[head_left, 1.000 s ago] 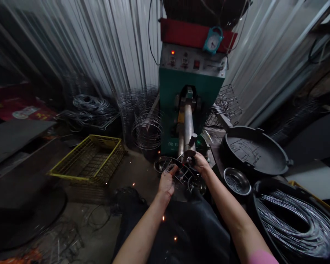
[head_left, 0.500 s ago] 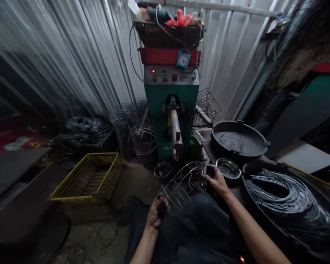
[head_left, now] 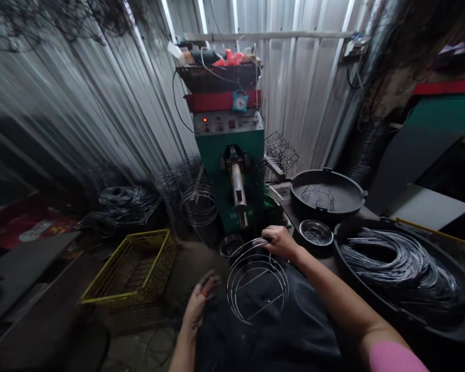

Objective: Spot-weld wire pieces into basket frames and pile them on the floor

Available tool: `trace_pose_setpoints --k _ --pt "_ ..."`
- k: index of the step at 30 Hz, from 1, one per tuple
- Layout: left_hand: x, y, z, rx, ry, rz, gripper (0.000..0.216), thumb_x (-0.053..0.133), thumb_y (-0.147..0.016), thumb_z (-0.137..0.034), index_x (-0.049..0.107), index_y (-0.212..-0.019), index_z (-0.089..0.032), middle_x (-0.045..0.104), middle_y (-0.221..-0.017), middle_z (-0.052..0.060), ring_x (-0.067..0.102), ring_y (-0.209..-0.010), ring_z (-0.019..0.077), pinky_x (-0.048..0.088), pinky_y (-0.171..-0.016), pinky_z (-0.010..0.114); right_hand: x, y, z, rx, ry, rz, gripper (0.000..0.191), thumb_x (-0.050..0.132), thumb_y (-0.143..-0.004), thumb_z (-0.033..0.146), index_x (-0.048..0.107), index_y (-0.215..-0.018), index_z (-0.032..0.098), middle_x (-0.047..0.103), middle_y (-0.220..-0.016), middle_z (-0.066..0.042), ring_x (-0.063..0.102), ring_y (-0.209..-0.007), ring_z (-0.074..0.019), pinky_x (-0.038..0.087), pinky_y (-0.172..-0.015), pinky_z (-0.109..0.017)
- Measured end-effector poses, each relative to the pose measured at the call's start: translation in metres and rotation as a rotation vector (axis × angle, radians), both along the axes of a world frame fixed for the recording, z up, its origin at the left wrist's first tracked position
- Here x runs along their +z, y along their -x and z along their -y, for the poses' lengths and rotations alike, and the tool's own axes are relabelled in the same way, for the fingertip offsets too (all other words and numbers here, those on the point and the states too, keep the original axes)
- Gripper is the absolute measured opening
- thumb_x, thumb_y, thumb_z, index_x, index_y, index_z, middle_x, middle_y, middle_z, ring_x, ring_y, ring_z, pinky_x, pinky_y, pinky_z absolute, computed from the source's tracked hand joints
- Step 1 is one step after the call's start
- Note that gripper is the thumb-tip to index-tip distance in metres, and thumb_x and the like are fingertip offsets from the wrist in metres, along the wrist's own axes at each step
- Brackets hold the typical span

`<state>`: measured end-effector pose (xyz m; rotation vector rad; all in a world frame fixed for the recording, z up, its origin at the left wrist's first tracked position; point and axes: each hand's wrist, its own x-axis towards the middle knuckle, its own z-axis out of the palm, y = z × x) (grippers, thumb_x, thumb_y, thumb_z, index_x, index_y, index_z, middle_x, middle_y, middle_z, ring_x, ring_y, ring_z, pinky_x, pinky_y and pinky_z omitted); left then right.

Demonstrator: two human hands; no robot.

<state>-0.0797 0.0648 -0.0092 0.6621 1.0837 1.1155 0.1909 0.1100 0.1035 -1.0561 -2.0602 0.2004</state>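
My right hand (head_left: pixel 279 241) grips the top rim of a round wire basket frame (head_left: pixel 256 283), which rests tilted over my dark-clothed lap. My left hand (head_left: pixel 200 304) hangs low beside my left knee, left of the frame and apart from it, with its fingers loosely extended and nothing in them. Straight ahead stands a green welding machine (head_left: pixel 228 150) with a metal arm (head_left: pixel 238 194) that points toward me.
A yellow wire crate (head_left: pixel 134 268) sits on the floor at left. Wire rings (head_left: pixel 197 204) stand stacked beside the machine. At right are a small metal bowl (head_left: pixel 313 233), a black round pan (head_left: pixel 325 195) and a big tub of coiled wire (head_left: pixel 403 268). Corrugated metal walls close the back.
The wire frame came off the machine's arm and down onto my lap. My left hand let go of it and dropped to the side; my right hand now holds its rim.
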Motion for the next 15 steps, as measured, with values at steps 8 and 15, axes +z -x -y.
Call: trace_pose_setpoints --k 8,15 --pt "0.105 -0.050 -0.026 -0.205 -0.408 -0.195 0.049 0.071 -0.060 -0.034 0.061 -0.103 -0.014 0.058 -0.061 0.001 0.049 -0.051 0.0087 0.036 -0.046 0.018 0.009 0.020 -0.008 -0.047 0.313 0.016 0.039 0.061 -0.069 0.048 0.054 -0.051 0.014 0.041 -0.043 0.004 0.034 -0.043 -0.0065 0.021 -0.044 -0.021" --pt "0.078 -0.058 -0.053 -0.280 -0.258 -0.123 0.059 0.069 -0.059 -0.045 0.056 -0.106 -0.011 0.046 -0.050 -0.006 0.027 -0.036 0.0009 0.016 -0.035 0.016 -0.015 -0.001 -0.019 0.061 0.425 -0.070 0.032 0.046 -0.082 0.040 0.059 -0.101 0.019 0.063 -0.092 -0.003 0.056 -0.085 -0.0165 0.040 -0.072 -0.024"
